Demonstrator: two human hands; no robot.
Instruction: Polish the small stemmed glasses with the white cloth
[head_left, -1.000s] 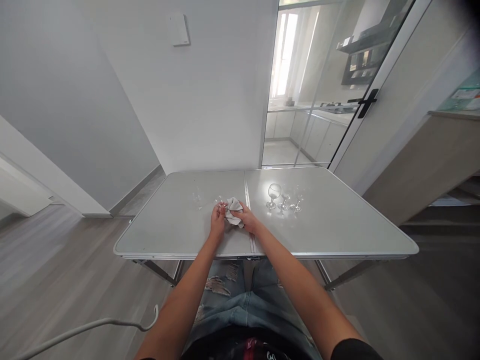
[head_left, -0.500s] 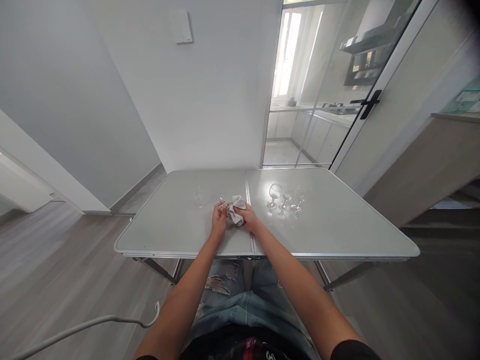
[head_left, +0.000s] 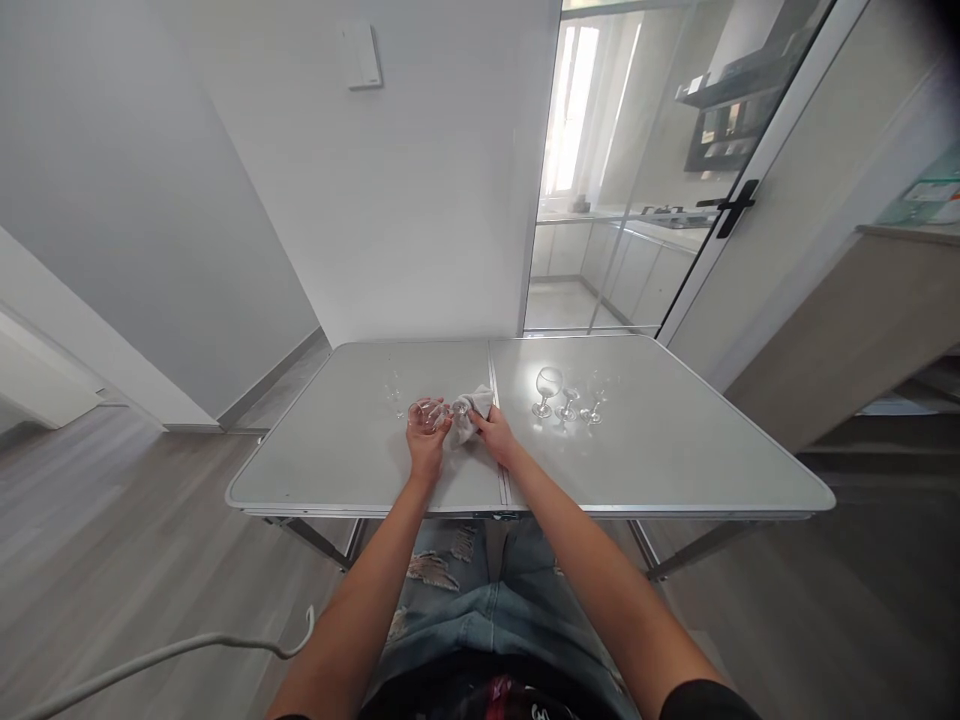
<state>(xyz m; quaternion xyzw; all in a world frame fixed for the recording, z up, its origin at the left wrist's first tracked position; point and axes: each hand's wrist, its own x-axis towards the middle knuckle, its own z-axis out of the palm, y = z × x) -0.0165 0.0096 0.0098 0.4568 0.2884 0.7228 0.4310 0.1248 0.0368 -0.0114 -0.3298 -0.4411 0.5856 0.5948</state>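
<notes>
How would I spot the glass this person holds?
Start at the grey folding table, at its middle seam. Just left of it, the clear stemmed glass is in the left hand, beside a grey cloth; the other glasses stand untouched.

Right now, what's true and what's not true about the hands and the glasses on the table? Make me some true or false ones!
1. The left hand holds a clear glass. True.
2. The right hand holds a yellow sponge. False: it holds a grey cloth, bunched up next to the glass.
3. Three stemmed glasses stand upright on the right half of the table. True.
4. A plate sits on the left half of the table. False: only a small glass stands there, beyond the left hand.
</notes>
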